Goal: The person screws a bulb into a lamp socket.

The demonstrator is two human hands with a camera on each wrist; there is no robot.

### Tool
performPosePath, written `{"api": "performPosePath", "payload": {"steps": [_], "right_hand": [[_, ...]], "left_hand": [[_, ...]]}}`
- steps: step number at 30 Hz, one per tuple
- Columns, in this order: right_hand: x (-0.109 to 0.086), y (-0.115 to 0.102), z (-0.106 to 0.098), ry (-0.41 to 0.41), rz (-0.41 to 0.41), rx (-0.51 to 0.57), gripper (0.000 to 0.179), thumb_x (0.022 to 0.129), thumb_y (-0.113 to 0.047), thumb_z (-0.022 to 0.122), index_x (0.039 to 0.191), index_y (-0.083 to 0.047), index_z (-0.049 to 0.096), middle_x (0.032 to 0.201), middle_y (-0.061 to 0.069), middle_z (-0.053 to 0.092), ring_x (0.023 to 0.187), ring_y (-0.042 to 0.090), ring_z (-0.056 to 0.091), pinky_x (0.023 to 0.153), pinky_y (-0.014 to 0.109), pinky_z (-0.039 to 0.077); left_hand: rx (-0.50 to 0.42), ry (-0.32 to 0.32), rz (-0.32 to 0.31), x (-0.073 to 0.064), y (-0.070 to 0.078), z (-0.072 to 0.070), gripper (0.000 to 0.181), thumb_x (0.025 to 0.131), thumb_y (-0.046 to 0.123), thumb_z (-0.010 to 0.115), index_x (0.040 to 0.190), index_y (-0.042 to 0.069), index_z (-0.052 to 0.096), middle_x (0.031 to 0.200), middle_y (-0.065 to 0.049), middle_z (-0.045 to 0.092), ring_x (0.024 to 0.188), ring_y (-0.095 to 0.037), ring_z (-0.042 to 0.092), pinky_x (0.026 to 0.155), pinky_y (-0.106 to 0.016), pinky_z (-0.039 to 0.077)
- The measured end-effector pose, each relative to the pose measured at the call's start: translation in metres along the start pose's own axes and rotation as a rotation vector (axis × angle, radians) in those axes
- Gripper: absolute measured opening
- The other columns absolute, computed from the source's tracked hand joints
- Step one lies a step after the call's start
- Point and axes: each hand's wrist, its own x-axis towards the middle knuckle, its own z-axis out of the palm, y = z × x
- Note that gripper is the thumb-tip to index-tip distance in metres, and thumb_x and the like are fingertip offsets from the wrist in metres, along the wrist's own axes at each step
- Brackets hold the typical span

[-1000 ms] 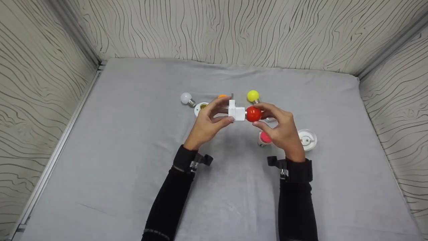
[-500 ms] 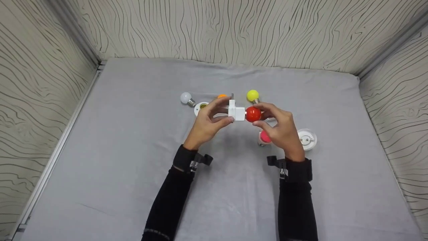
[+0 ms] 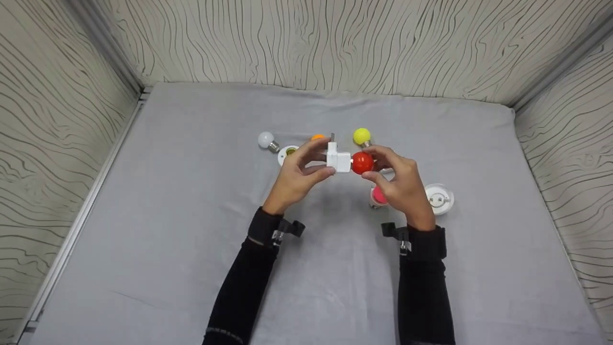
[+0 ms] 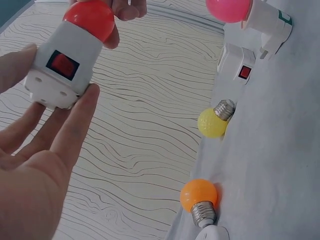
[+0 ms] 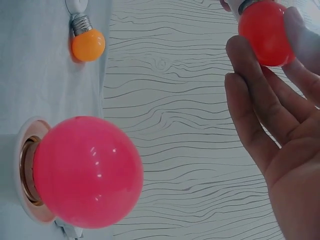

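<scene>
My left hand (image 3: 299, 179) grips a white plug-in lamp socket (image 3: 341, 163) between thumb and fingers, above the cloth. Its rocker switch (image 4: 63, 65) is red, seen in the left wrist view. From the right, my right hand (image 3: 404, 184) pinches a red light bulb (image 3: 362, 163) by its globe, thumb on one side and fingers on the other. The bulb's base points into the socket's mouth, with a sliver of it showing between globe and socket. In the right wrist view the bulb's metal collar (image 5: 246, 5) shows at the socket.
On the grey cloth (image 3: 191, 268) lie a white bulb (image 3: 266, 140), a yellow bulb (image 3: 362, 136) and an orange bulb (image 4: 199, 196). A pink bulb (image 5: 90, 172) sits in a white socket below my right hand. A round white socket (image 3: 289, 154) and a white dish-shaped base (image 3: 439, 199) flank the hands.
</scene>
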Motion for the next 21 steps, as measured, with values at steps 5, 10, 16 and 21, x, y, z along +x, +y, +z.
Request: {"api": "performPosePath", "payload": {"steps": [5,10,16,21], "right_hand": [[0.0011,-0.0002,0.0008,-0.007,-0.005,-0.018,0.051,0.082,0.002,0.086,0.130,0.004,0.069,0.110,0.017,0.082,0.090,0.017,0.076,0.086,0.007,0.057],[0.0006,0.0014,0.0006,-0.009,-0.015,-0.031,0.053,0.083,-0.001,0.087,0.133,-0.001,0.069,0.115,0.013,0.082,0.093,0.019,0.077,0.086,0.011,0.059],[-0.0002,0.0025,-0.0019,0.009,-0.031,0.013,0.059,0.079,0.004,0.090,0.134,-0.007,0.072,0.127,0.013,0.078,0.107,0.009,0.074,0.092,0.014,0.062],[-0.0008,0.0029,-0.0046,0.036,-0.041,0.043,0.057,0.079,0.006,0.089,0.132,-0.007,0.074,0.126,0.014,0.077,0.107,0.002,0.072,0.093,0.014,0.061]], "left_hand": [[0.007,0.000,-0.002,0.0000,-0.0001,-0.0004,0.063,0.094,0.001,0.078,0.152,-0.001,0.053,0.149,-0.022,0.060,0.123,-0.024,0.068,0.107,-0.035,0.063],[0.023,0.005,-0.015,0.0000,0.0001,-0.0020,0.063,0.095,0.002,0.077,0.153,0.000,0.052,0.150,-0.021,0.060,0.125,-0.025,0.068,0.107,-0.035,0.063],[0.009,0.001,-0.028,0.0001,0.0012,-0.0004,0.061,0.097,0.002,0.075,0.154,0.000,0.051,0.151,-0.021,0.059,0.124,-0.024,0.068,0.101,-0.033,0.065],[0.005,-0.015,-0.041,0.0006,0.0000,0.0025,0.060,0.099,0.002,0.072,0.155,-0.001,0.050,0.153,-0.022,0.057,0.122,-0.027,0.069,0.097,-0.033,0.067]]}}
